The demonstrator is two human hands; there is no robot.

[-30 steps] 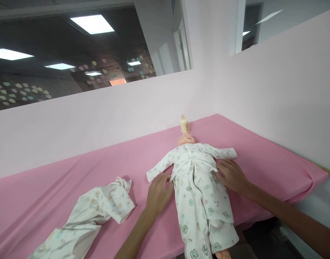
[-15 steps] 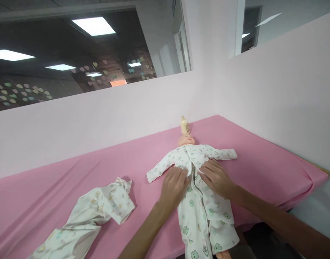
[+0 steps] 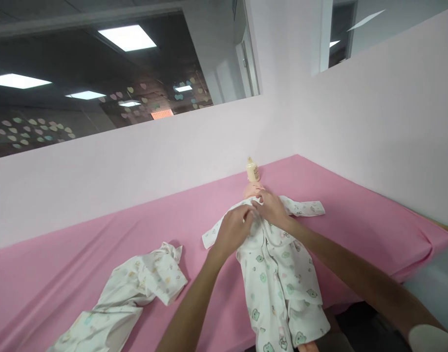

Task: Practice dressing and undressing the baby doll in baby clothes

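1. On the pink table [image 3: 194, 215], a doll [image 3: 250, 189] lies on its back, near a bottle [image 3: 252, 172].
2. Its white suit [image 3: 295, 274] is on, with both sleeves spread out.
3. Left hand [image 3: 234, 229] and right hand [image 3: 274, 210] meet by the neck, fingers bent; I can't tell if they pinch cloth.
4. Lower down, the front looks not yet done up.

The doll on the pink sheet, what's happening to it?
A person has their left hand and right hand together at the collar of the doll's printed outfit. The doll lies on the pink sheet, with a bottle beyond its head. Another printed garment lies crumpled to the left.
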